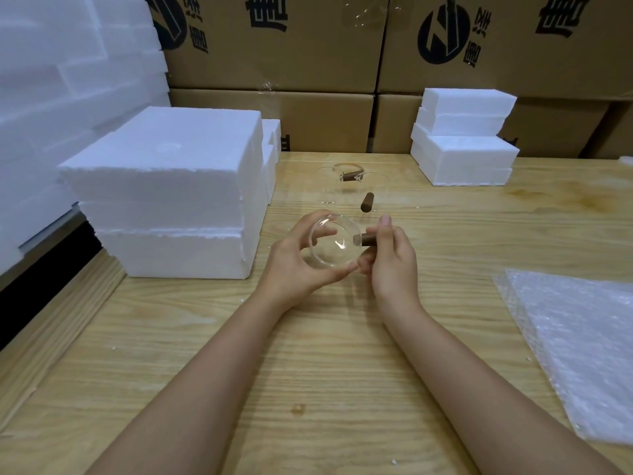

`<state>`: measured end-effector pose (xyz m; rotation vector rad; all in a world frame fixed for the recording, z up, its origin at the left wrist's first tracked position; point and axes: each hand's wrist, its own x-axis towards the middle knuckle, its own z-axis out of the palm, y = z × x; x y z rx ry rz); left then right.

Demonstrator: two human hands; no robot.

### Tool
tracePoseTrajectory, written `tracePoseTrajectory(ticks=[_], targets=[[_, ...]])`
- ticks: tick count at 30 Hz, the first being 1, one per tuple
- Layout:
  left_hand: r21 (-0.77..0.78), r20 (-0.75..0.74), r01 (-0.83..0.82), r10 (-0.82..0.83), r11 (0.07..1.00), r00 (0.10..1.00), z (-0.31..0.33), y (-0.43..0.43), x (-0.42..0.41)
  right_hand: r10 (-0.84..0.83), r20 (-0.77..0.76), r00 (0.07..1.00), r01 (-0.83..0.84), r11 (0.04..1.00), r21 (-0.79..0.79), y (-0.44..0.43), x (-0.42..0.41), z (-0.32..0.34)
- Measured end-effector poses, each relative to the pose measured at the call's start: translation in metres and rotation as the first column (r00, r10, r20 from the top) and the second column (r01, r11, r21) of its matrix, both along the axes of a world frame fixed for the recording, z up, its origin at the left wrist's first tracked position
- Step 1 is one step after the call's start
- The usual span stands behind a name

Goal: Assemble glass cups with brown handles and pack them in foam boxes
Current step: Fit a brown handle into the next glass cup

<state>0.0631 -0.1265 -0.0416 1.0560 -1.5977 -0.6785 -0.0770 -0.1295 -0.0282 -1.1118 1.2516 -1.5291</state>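
Two hands meet over the counter [308,354]. The left grip [298,265] curls round a clear glass cup [330,246] held just above the wood, and the right grip [390,262] pinches a brown handle [369,239] whose end touches the cup's side. The step in hand looks like fitting handle to cup. The next move probably calls for seating the handle straight and firm while the glass stays steady. After that comes packing into the foam boxes [164,186] stacked at the left.
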Motion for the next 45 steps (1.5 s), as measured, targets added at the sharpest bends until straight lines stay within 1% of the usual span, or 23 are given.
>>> tracePoseTrajectory(ticks=[1,3,5,8,10,11,12,13,15,16,17,20,22,27,31,34,36,39,42,45], targets=[[0.001,0.017,0.004,-0.004,1.000,1.000,0.001,0.000,0.000,-0.001,0.012,1.000,0.001,1.000,0.009,-0.002,-0.002,0.000],[0.010,0.044,0.029,-0.029,1.000,0.999,0.002,0.000,0.000,0.022,0.086,0.996,-0.023,1.000,0.017,-0.004,-0.005,0.001],[0.056,0.028,0.060,-0.061,0.997,0.998,0.002,0.000,0.000,0.048,0.173,0.984,-0.051,0.999,0.009,-0.004,-0.004,0.003],[0.210,-0.105,0.115,-0.095,0.971,0.990,0.001,-0.001,0.001,0.047,0.254,0.966,-0.043,0.999,-0.018,-0.005,-0.003,0.003],[0.307,-0.176,0.191,-0.142,0.932,0.974,0.003,-0.002,0.004,0.042,0.269,0.962,-0.031,0.999,-0.044,-0.006,-0.005,0.002],[0.349,-0.264,0.274,-0.187,0.896,0.946,0.004,-0.002,0.005,0.038,0.270,0.962,-0.024,0.998,-0.057,-0.007,-0.006,0.002],[0.377,-0.388,0.381,-0.230,0.844,0.893,0.007,-0.002,0.007,0.034,0.271,0.962,-0.015,0.997,-0.070,-0.009,-0.007,0.002],[0.388,-0.514,0.490,-0.258,0.780,0.818,0.009,-0.002,0.008,0.031,0.270,0.962,-0.008,0.996,-0.085,-0.010,-0.008,0.001],[0.384,-0.696,0.634,-0.241,0.671,0.677,0.013,0.000,0.009,0.030,0.262,0.965,0.000,0.993,-0.115,-0.012,-0.010,0.000],[0.376,-0.743,0.663,-0.216,0.648,0.633,0.014,0.000,0.009,0.034,0.254,0.967,-0.001,0.992,-0.127,-0.013,-0.011,-0.001],[0.375,-0.755,0.664,-0.202,0.647,0.624,0.015,0.000,0.008,0.039,0.246,0.968,-0.006,0.991,-0.135,-0.014,-0.011,-0.002],[0.417,-0.691,0.600,-0.191,0.683,0.698,0.015,-0.001,0.002,0.049,0.215,0.975,-0.014,0.987,-0.160,-0.014,-0.010,-0.004],[0.415,-0.673,0.580,-0.193,0.701,0.714,0.014,0.000,0.000,0.050,0.180,0.982,-0.019,0.985,-0.170,-0.013,-0.009,-0.006],[0.347,-0.703,0.594,-0.218,0.726,0.677,0.014,0.000,0.004,0.056,0.165,0.985,-0.027,0.984,-0.177,-0.011,-0.006,-0.006],[0.335,-0.708,0.602,-0.228,0.725,0.668,0.014,0.000,0.004,0.060,0.162,0.985,-0.028,0.981,-0.191,-0.009,-0.003,-0.005],[0.325,-0.724,0.607,-0.223,0.725,0.653,0.014,0.000,0.005,0.041,0.252,0.967,-0.006,0.990,-0.138,-0.005,0.000,-0.003],[0.315,-0.735,0.613,-0.222,0.724,0.640,0.013,-0.001,0.005,0.011,0.269,0.963,0.013,0.996,-0.086,-0.001,0.004,-0.005],[0.307,-0.758,0.615,-0.204,0.726,0.620,0.010,-0.003,0.007,0.063,0.232,0.971,-0.044,0.995,-0.087,0.008,0.015,-0.009],[0.295,-0.743,0.639,-0.250,0.710,0.621,0.008,-0.005,0.007,0.081,0.094,0.992,-0.073,0.994,-0.086,0.014,0.024,-0.012],[0.314,-0.763,0.641,-0.216,0.700,0.609,0.007,-0.005,0.005,0.071,0.100,0.993,-0.062,0.994,-0.092,0.015,0.025,-0.012]])
